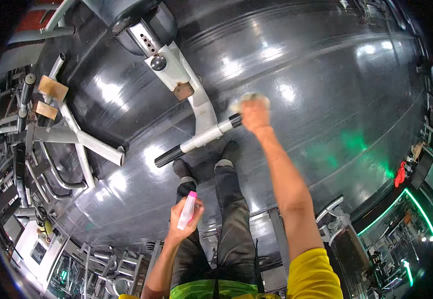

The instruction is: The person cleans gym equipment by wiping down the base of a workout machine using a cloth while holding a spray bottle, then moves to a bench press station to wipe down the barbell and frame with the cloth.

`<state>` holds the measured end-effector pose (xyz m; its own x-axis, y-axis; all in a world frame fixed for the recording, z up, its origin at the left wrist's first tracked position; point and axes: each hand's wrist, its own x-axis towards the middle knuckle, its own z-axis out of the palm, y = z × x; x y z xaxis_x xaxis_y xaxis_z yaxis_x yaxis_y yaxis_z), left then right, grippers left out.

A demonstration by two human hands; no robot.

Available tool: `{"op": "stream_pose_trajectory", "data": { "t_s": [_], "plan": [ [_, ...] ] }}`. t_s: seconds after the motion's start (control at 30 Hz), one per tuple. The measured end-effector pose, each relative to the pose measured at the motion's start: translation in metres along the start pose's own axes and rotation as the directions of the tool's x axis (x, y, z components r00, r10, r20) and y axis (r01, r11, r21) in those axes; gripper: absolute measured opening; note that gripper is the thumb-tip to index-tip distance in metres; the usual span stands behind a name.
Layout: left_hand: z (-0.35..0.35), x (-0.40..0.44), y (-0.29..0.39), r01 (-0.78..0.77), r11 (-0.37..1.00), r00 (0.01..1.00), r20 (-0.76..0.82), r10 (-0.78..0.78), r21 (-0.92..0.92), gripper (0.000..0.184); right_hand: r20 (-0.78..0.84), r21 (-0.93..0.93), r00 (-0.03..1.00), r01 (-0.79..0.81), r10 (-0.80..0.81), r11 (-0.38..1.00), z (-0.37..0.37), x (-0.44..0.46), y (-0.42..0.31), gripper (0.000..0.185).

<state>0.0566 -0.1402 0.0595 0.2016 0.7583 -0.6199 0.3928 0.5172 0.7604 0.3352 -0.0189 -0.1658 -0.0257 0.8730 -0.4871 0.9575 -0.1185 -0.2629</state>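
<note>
My left hand (186,218) is wrapped round a translucent bottle (188,212) with a pink cap, low in front of my legs. Farther forward, my right hand (255,115) is closed on a pale cloth (249,98) at the right end of a white crossbar (208,135) with black end grips. The left black grip (168,156) has no hand on it. A white curved frame (202,107) joins the crossbar to an adjustable post (146,41) with a round black knob (158,62).
A white metal frame (79,134) with tan pads stands at the left. More gym machines line the lower edge and far left. A green-lit mirror (396,234) is at the lower right, near a red cloth (400,173). The floor (296,89) is dark and shiny.
</note>
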Motion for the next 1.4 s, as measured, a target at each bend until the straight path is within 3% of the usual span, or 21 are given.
{"op": "stream_pose_trajectory", "data": {
  "t_s": [0.1,0.2,0.27,0.3,0.37,0.43,0.47,0.57,0.63,0.7,0.73,0.9,0.97,1.03,1.07,1.17,1.23,1.27,1.3,1.37,1.4],
  "plan": [
    [0.003,0.004,-0.001,-0.066,0.997,0.998,0.001,0.066,0.027,0.014,0.037,-0.035,0.985,0.171,-0.169,0.985,0.019,-0.012,-0.070,0.028],
    [0.003,0.005,0.008,-0.049,0.998,0.999,0.026,0.048,0.037,0.013,-0.087,0.241,0.969,0.245,-0.231,0.939,0.060,-0.024,-0.098,0.024],
    [0.004,0.006,0.009,-0.055,0.998,0.998,0.018,0.054,0.034,0.014,-0.145,0.667,0.971,0.239,-0.191,0.706,0.062,-0.032,-0.101,0.021],
    [0.004,0.007,0.009,-0.068,0.997,0.998,0.010,0.068,0.028,0.014,-0.144,0.666,0.971,0.236,-0.189,0.707,0.057,-0.031,-0.095,0.021],
    [0.004,0.008,0.008,-0.080,0.997,0.997,0.018,0.080,0.019,0.014,0.207,0.819,0.972,-0.112,-0.108,0.563,0.033,-0.028,-0.065,0.021],
    [0.001,0.008,0.007,-0.089,0.996,0.996,0.021,0.089,0.014,0.014,-0.040,0.822,0.999,0.029,0.006,0.568,-0.007,-0.033,-0.032,0.021],
    [0.000,0.007,0.008,-0.077,0.997,0.997,0.021,0.077,-0.001,0.014,-0.243,0.649,0.968,0.112,0.065,0.753,-0.021,-0.032,-0.015,0.024],
    [-0.002,0.007,0.009,-0.040,0.998,0.999,0.026,0.041,-0.046,0.013,-0.505,0.368,0.846,0.029,0.174,0.930,-0.011,-0.012,0.056,0.032],
    [-0.002,0.010,0.011,-0.020,0.997,0.999,0.028,0.022,-0.072,0.013,-0.429,0.400,0.866,-0.071,0.255,0.914,0.005,-0.006,0.081,0.032],
    [-0.001,0.015,0.015,-0.083,0.996,0.996,0.012,0.084,-0.015,0.014,0.150,0.718,0.893,-0.394,0.425,0.574,0.036,0.000,0.094,0.034],
    [0.001,0.017,0.017,-0.083,0.996,0.996,0.011,0.083,-0.011,0.014,0.158,0.783,0.733,-0.501,0.661,0.369,0.053,0.004,0.086,0.038],
    [0.001,0.012,0.015,-0.116,0.993,0.992,0.040,0.118,-0.030,0.014,-0.132,0.597,0.805,-0.401,0.578,0.695,0.018,-0.044,0.028,0.031],
    [0.001,0.010,0.012,-0.083,0.993,0.995,0.043,0.086,-0.085,0.014,-0.544,0.571,0.696,-0.102,0.468,0.815,0.049,-0.068,-0.013,0.027],
    [0.001,0.009,0.012,-0.045,0.989,0.997,0.049,0.053,-0.139,0.014,-0.133,0.531,0.932,-0.219,0.336,0.818,0.077,-0.088,-0.063,0.039],
    [0.000,0.008,0.014,-0.063,0.992,0.997,0.045,0.068,-0.112,0.013,-0.331,0.557,0.911,-0.020,0.244,0.830,0.089,-0.097,-0.090,0.041],
    [-0.006,0.007,0.017,-0.103,0.992,0.994,0.020,0.105,-0.070,0.013,-0.340,0.825,0.776,-0.023,0.530,0.564,0.113,-0.096,-0.147,0.043],
    [-0.011,0.002,0.017,-0.123,0.990,0.992,0.021,0.124,-0.063,0.013,-0.011,0.859,0.797,-0.302,0.604,0.414,0.079,-0.102,-0.140,0.033],
    [-0.013,0.001,0.014,-0.119,0.991,0.993,0.013,0.120,-0.064,0.013,-0.157,0.915,0.795,-0.105,0.586,0.389,0.115,-0.101,-0.109,0.022],
    [-0.015,0.000,0.012,-0.118,0.991,0.993,0.004,0.118,-0.066,0.013,0.072,0.990,0.793,-0.133,0.605,0.056,0.111,-0.104,-0.084,0.029],
    [-0.019,-0.004,0.007,-0.105,0.992,0.994,0.015,0.106,-0.074,0.013,-0.098,0.975,0.686,-0.080,0.721,0.209,0.093,-0.102,-0.032,0.036],
    [-0.022,-0.006,0.005,-0.086,0.994,0.996,0.027,0.088,-0.074,0.013,-0.034,0.997,0.605,-0.035,0.795,0.070,0.070,-0.097,-0.014,0.035]
  ]
}}
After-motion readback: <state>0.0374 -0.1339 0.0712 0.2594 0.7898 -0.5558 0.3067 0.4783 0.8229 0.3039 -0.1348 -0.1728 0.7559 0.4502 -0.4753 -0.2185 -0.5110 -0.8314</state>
